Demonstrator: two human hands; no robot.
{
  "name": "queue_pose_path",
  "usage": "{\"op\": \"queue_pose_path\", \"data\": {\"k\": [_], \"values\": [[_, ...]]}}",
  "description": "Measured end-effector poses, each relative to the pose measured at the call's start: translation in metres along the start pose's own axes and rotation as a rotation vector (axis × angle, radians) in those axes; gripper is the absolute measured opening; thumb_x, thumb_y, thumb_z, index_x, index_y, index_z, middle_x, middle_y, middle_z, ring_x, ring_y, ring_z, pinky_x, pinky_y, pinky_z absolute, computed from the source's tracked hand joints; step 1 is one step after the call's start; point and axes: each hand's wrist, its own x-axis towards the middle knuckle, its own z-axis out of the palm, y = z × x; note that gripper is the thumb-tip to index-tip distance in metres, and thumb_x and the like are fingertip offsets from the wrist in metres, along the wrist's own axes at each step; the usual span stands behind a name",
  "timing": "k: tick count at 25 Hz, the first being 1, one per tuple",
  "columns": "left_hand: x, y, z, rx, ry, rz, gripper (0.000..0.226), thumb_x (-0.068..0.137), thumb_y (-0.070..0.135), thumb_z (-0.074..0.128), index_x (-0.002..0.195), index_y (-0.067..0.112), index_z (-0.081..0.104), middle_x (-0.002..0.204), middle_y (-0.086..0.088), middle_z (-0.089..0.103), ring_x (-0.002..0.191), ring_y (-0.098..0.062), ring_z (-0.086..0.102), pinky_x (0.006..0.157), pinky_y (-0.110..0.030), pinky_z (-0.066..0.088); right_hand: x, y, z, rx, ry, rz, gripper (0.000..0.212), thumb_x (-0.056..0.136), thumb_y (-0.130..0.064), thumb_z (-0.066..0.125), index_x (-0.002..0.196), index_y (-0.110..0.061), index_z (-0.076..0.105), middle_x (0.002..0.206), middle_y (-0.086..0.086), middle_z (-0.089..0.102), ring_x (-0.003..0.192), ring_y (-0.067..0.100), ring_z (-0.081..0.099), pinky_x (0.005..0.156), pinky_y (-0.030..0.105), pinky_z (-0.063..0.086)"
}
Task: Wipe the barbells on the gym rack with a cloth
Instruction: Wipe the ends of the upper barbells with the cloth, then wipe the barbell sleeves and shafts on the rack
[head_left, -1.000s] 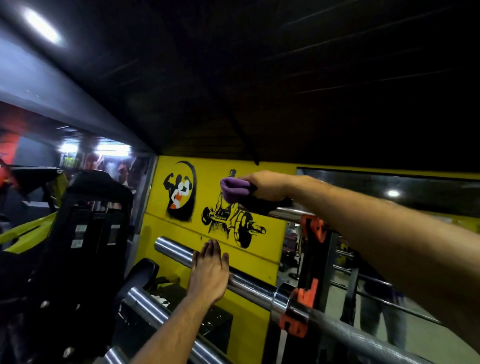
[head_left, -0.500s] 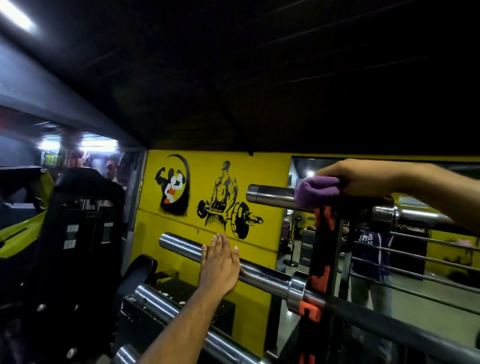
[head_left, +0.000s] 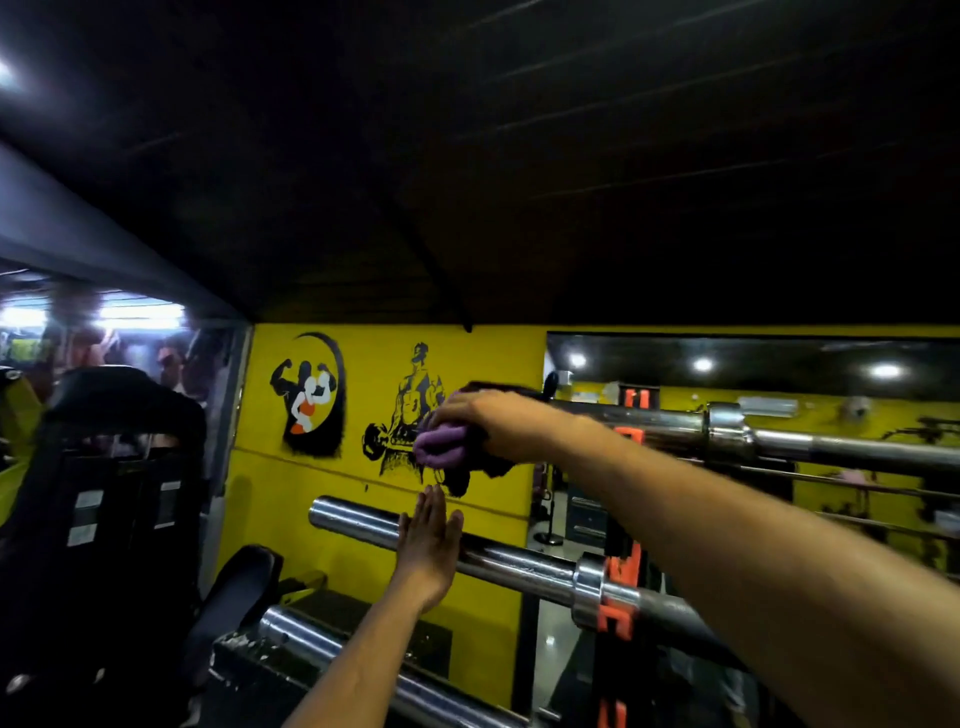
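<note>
Purple cloth (head_left: 440, 448), bunched into a wad, gripped by the right hand (head_left: 488, 423) at the free left end of the top barbell (head_left: 675, 423); fingers curled down over the cloth, end of the sleeve hidden beneath it. Long axis of that top barbell running nearly level from the cloth rightward, past a chrome collar (head_left: 727, 431), out to the right edge of the view; free end pointing left toward the yellow wall (head_left: 363, 467). Held up by the black rack upright with orange hooks (head_left: 621, 566), just right of the wrist.

Below it, a middle barbell (head_left: 519, 558), chrome sleeve slanting from upper left down to lower right, its blunt end pointing up-left at the wall. Left hand (head_left: 428, 551) laid flat against this sleeve near its free end, fingers straight and close together, pointing up, holding nothing. Same barbell resting in an orange hook on the upright, dark shaft continuing behind the right forearm.

Lower again, a third barbell (head_left: 322, 649), same slant, sleeve near the bottom edge, partly hidden by the left forearm.

Beyond: black figure murals (head_left: 309, 397) on the wall, a mirror (head_left: 753, 374) to the right showing ceiling lights, a black machine (head_left: 104, 493) at the left.
</note>
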Motion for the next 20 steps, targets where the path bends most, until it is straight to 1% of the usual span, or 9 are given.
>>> {"op": "queue_pose_path", "data": {"k": [2,4,5,7,10,12,15,18,20], "values": [[-0.019,-0.005,-0.027,-0.428,-0.005,-0.040,0.077,0.087,0.078,0.042,0.152,0.046,0.014,0.167,0.007,0.009,0.154,-0.015,0.007,0.124,-0.037,0.014,-0.020,-0.025,0.004,0.122,0.046,-0.022,0.037,0.096,-0.021,0.063,0.131,-0.030,0.058,0.130,-0.004,0.059,0.115,0.013,0.056,0.098,0.037,0.049],[-0.064,-0.005,-0.048,-0.618,0.031,0.040,0.065,0.082,0.070,0.063,0.141,0.051,0.041,0.160,0.010,0.030,0.149,-0.013,0.027,0.115,-0.027,0.030,-0.057,-0.046,0.010,0.303,0.098,0.022,0.036,0.095,-0.018,0.062,0.129,-0.029,0.059,0.129,-0.003,0.054,0.115,0.011,0.053,0.099,0.034,0.047],[-0.091,-0.003,-0.053,-0.646,0.033,0.080,0.054,0.088,0.050,0.069,0.138,0.048,0.047,0.155,0.012,0.037,0.146,-0.011,0.034,0.110,-0.023,0.036,-0.082,-0.058,0.015,0.429,0.123,0.058,0.036,0.094,-0.017,0.062,0.127,-0.032,0.060,0.125,-0.003,0.052,0.113,0.010,0.052,0.100,0.031,0.046],[-0.151,0.005,-0.053,-0.694,-0.056,0.103,0.066,0.090,0.028,0.073,0.146,0.039,0.040,0.150,0.015,0.046,0.141,-0.005,0.040,0.104,-0.023,0.042,-0.137,-0.087,0.033,0.716,0.188,0.152,0.038,0.090,-0.015,0.063,0.117,-0.042,0.061,0.115,-0.003,0.054,0.107,0.008,0.056,0.096,0.025,0.046],[-0.243,0.031,-0.041,-0.788,-0.180,-0.002,0.093,0.072,0.056,0.082,0.148,0.021,0.040,0.143,0.015,0.056,0.135,-0.003,0.049,0.103,-0.021,0.044,-0.216,-0.145,0.068,1.175,0.303,0.306,0.029,0.083,-0.007,0.072,0.110,-0.016,0.069,0.106,0.003,0.074,0.099,0.009,0.067,0.083,0.024,0.052],[-0.294,0.043,-0.029,-0.808,-0.160,-0.114,0.092,0.061,0.060,0.087,0.136,0.023,0.051,0.133,0.016,0.064,0.125,0.000,0.058,0.096,-0.016,0.045,-0.261,-0.182,0.090,1.374,0.335,0.416,0.031,0.077,-0.009,0.079,0.107,-0.007,0.069,0.103,0.004,0.077,0.095,0.010,0.069,0.079,0.022,0.053],[-0.372,0.059,-0.008,-0.784,-0.166,-0.284,0.071,0.061,0.047,0.084,0.122,0.015,0.064,0.116,-0.001,0.074,0.106,-0.007,0.068,0.087,-0.019,0.051,-0.332,-0.227,0.117,1.582,0.319,0.589,0.044,0.075,-0.012,0.081,0.116,-0.009,0.066,0.109,0.005,0.076,0.101,0.015,0.071,0.082,0.021,0.053],[-0.449,0.065,0.006,-0.793,-0.191,-0.448,0.066,0.069,0.039,0.081,0.125,0.008,0.064,0.118,-0.008,0.073,0.110,-0.019,0.068,0.093,-0.027,0.053,-0.403,-0.255,0.148,1.736,0.296,0.814,0.057,0.070,-0.017,0.080,0.124,-0.017,0.063,0.116,0.002,0.074,0.110,0.017,0.069,0.091,0.028,0.054],[-0.498,0.068,0.003,-0.803,-0.232,-0.526,0.061,0.073,0.034,0.080,0.126,0.008,0.064,0.120,-0.010,0.072,0.110,-0.019,0.067,0.094,-0.028,0.052,-0.441,-0.279,0.167,1.950,0.215,0.883,0.063,0.067,-0.019,0.073,0.128,-0.009,0.061,0.119,0.011,0.072,0.111,0.024,0.068,0.097,0.035,0.053]]}}
